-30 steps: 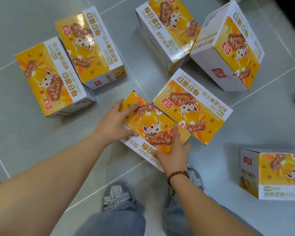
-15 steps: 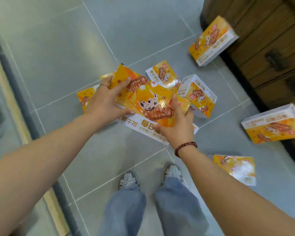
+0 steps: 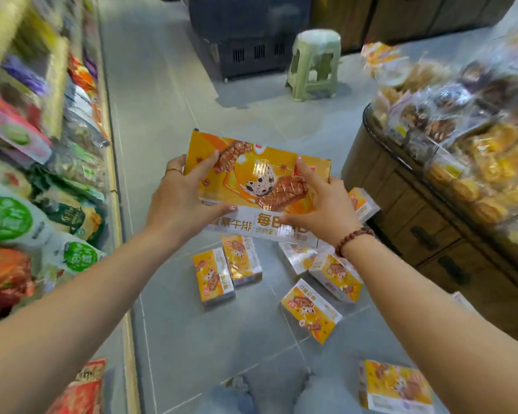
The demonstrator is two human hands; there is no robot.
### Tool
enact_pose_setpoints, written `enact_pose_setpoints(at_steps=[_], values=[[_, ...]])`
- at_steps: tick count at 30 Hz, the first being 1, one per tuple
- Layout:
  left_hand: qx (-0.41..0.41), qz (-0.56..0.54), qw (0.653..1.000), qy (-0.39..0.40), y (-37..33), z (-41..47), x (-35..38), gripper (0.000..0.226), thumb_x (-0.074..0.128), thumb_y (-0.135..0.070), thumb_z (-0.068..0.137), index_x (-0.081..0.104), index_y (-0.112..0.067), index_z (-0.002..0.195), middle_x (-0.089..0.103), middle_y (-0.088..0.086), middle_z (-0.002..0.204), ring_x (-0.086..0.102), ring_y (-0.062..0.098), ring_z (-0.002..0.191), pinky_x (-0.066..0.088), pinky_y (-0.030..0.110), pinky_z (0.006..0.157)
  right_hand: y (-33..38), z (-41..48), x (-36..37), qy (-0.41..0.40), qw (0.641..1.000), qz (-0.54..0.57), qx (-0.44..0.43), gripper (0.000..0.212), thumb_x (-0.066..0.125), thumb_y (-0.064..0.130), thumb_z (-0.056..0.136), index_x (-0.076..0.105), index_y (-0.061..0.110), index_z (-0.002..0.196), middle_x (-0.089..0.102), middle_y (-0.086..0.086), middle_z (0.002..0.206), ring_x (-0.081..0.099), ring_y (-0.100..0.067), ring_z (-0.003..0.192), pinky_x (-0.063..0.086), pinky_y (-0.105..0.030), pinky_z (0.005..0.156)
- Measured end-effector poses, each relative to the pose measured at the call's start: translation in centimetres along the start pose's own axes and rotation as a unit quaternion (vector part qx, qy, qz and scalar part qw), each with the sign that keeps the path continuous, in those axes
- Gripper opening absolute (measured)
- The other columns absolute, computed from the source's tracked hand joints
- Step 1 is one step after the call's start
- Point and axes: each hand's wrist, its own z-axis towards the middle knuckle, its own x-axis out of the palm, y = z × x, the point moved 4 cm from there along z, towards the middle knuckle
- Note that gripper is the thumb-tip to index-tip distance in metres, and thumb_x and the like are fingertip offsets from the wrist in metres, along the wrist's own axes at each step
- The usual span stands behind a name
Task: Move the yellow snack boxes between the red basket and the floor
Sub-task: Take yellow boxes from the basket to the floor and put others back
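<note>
Left hand (image 3: 180,198) and right hand (image 3: 320,204) are gripping one yellow snack box (image 3: 257,177) by its ends, risking a slip on glossy card.

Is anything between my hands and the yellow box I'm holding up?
Nothing visible: the left hand and right hand grip the box, one at each side. The red basket is out of view.
</note>
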Motion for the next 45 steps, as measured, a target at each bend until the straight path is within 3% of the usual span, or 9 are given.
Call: enact_pose_setpoints(at_steps=[2,10,19,28,31,34,37,40,45], values=[[-0.011,0.006,1.000,-0.026,-1.4,-1.1,-2.3,0.095,0.082,-0.046,0.059,0.035,-0.038,0.140,0.029,0.012,0.144,0.038,0.027,0.130,0.037,0.038,0.104,1.6,-0.2,-2.0,0.006,1.000,-0.010,-0.029,0.107,0.084,0.035,0.063,0.015,0.050,0.143,0.032,-0.002,0.114,0.045,-0.021,0.111,0.036,-0.027,0.098],[-0.104,0.008,0.988,-0.111,-6.9,-5.9,-6.8,0.094,0.083,-0.040,0.061,0.034,-0.037,0.141,0.025,0.014,0.146,0.028,0.027,0.136,0.026,0.030,0.109,5.7,0.1,-7.0,0.058,0.981,-0.065,-0.176,0.106,0.083,0.039,0.063,0.013,0.051,0.142,0.034,-0.007,0.123,0.050,-0.028,0.111,0.039,-0.031,0.101],[-0.277,0.024,0.936,-0.214,-11.6,-19.5,-7.9,0.090,0.082,-0.040,0.063,0.036,-0.040,0.139,0.026,0.011,0.146,0.030,0.025,0.134,0.026,0.032,0.109,8.4,-4.2,-6.5,0.190,0.912,-0.098,-0.349,0.103,0.082,0.040,0.064,0.016,0.050,0.142,0.037,-0.007,0.123,0.050,-0.025,0.109,0.041,-0.029,0.095],[-0.454,0.058,0.835,-0.305,-14.6,-39.6,-9.9,0.090,0.083,-0.035,0.063,0.035,-0.041,0.139,0.024,0.006,0.144,0.032,0.025,0.132,0.027,0.029,0.109,13.4,-18.0,1.8,0.336,0.790,-0.113,-0.500,0.103,0.081,0.044,0.064,0.013,0.052,0.142,0.036,-0.010,0.128,0.050,-0.026,0.106,0.045,-0.035,0.094],[-0.517,0.065,0.788,-0.328,-16.7,-47.6,-9.8,0.090,0.082,-0.036,0.064,0.032,-0.042,0.140,0.025,0.006,0.143,0.032,0.026,0.132,0.027,0.032,0.109,14.4,-25.1,4.1,0.370,0.736,-0.124,-0.553,0.103,0.080,0.047,0.065,0.013,0.051,0.143,0.037,-0.011,0.126,0.048,-0.023,0.097,0.044,-0.031,0.090],[-0.561,0.077,0.744,-0.355,-19.5,-56.0,-9.2,0.091,0.081,-0.040,0.065,0.029,-0.043,0.140,0.025,0.003,0.142,0.033,0.024,0.130,0.029,0.032,0.107,14.8,-33.3,5.8,0.402,0.678,-0.137,-0.599,0.104,0.079,0.048,0.066,0.010,0.050,0.143,0.035,-0.014,0.131,0.050,-0.029,0.105,0.044,-0.032,0.088],[-0.602,0.072,0.697,-0.384,-23.1,-64.8,-7.8,0.091,0.080,-0.042,0.065,0.028,-0.044,0.140,0.023,0.003,0.144,0.032,0.024,0.131,0.030,0.034,0.108,14.0,-42.4,6.7,0.435,0.618,-0.139,-0.640,0.103,0.078,0.048,0.067,0.008,0.052,0.143,0.036,-0.017,0.131,0.051,-0.027,0.094,0.044,-0.030,0.081],[-0.638,0.086,0.643,-0.414,-27.6,-73.8,-6.1,0.094,0.083,-0.039,0.062,0.029,-0.042,0.139,0.027,0.007,0.141,0.037,0.025,0.128,0.031,0.032,0.106,12.1,-52.3,7.2,0.470,0.561,-0.149,-0.664,0.103,0.078,0.048,0.067,0.009,0.051,0.143,0.027,-0.020,0.142,0.044,-0.033,0.120,0.043,-0.035,0.094],[-0.691,0.103,0.578,-0.423,-35.6,-87.5,-3.0,0.106,0.083,-0.035,0.064,0.004,-0.044,0.134,0.030,0.013,0.139,0.033,0.027,0.130,0.032,0.030,0.102,7.1,-68.0,7.8,0.524,0.491,-0.156,-0.678,0.105,0.079,0.048,0.066,0.008,0.051,0.143,0.035,-0.017,0.133,0.051,-0.033,0.108,0.044,-0.034,0.093]])
